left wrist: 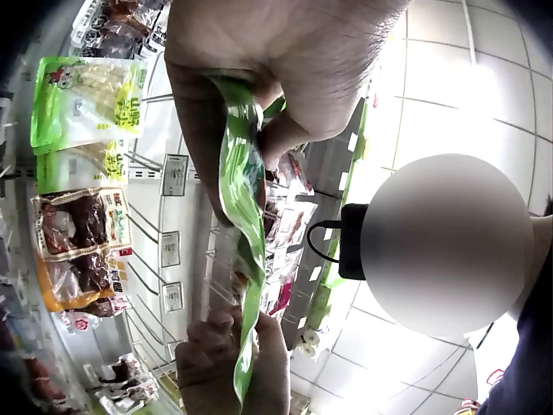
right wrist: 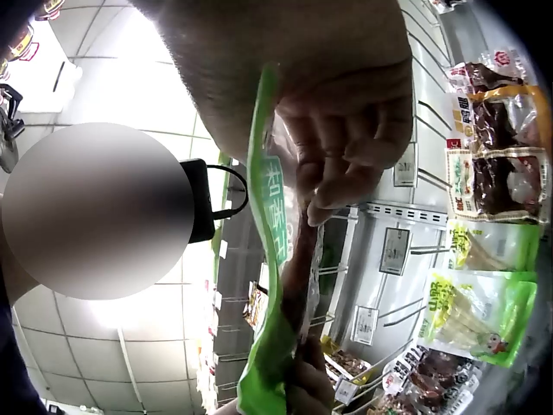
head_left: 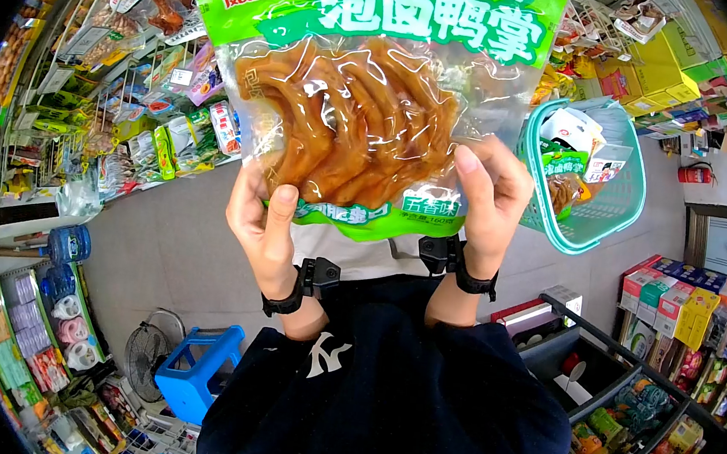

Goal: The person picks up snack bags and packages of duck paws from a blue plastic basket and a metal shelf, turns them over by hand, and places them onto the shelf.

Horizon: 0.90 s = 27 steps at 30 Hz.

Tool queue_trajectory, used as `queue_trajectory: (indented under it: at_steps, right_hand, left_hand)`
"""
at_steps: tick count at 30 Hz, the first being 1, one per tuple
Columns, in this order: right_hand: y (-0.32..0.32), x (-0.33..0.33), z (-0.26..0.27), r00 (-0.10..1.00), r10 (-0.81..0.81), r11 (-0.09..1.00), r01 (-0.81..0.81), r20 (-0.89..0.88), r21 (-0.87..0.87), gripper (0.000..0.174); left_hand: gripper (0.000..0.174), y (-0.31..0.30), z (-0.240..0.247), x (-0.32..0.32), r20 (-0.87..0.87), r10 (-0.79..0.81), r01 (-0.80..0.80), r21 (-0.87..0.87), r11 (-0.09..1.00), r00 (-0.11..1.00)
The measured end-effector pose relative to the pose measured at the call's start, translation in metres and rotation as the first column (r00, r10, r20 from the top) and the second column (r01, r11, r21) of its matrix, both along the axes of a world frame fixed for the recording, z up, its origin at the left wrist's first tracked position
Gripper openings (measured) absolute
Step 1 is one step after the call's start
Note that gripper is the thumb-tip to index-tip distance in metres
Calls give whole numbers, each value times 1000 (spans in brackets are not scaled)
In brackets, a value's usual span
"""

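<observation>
In the head view I hold up a vacuum pack of braised duck feet (head_left: 356, 121), with green bands at top and bottom and a clear middle showing brown feet. My left hand (head_left: 263, 226) grips its lower left corner, thumb on the front. My right hand (head_left: 492, 204) pinches the lower right edge, thumb also on the front. Both wrist views show the pack edge-on, between the left hand (left wrist: 285, 78) and the right hand (right wrist: 337, 121). The fingers behind the pack are mostly hidden in the head view.
A teal shopping basket (head_left: 576, 243) at the right holds a similar green pack (head_left: 560, 180) and other packets. Racks of hanging snack packs (head_left: 147, 110) line the left. A blue stool (head_left: 196, 373) and a fan (head_left: 150, 355) stand lower left; dark divided bins (head_left: 578, 361) are lower right.
</observation>
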State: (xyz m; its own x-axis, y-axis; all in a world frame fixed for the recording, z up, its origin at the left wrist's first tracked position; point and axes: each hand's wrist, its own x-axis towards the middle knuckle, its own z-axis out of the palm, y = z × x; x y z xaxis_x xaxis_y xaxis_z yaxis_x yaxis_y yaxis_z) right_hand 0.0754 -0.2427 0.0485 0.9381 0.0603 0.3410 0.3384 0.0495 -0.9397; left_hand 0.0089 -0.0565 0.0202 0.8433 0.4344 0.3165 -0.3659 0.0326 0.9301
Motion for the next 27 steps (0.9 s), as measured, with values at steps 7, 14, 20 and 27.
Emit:
queue_trajectory:
  at_steps: [7, 14, 20, 27]
  right_hand:
    - [1, 1, -4, 999, -16, 1000, 16, 42, -13, 11]
    - [1, 2, -1, 994, -34, 996, 42, 103, -77, 11]
    - [1, 3, -5, 994, -72, 997, 73, 83, -20, 11]
    - [-4, 7, -11, 999, -42, 999, 43, 25, -26, 8]
  left_hand:
    - [46, -2, 3, 1, -1, 1, -1, 3, 1000, 1000]
    - [46, -1, 1, 0, -24, -10, 10, 28, 1000, 1000]
    - [44, -1, 4, -1, -77, -54, 57, 34, 998, 996]
    - [36, -4, 3, 2, -5, -35, 35, -13, 999, 999]
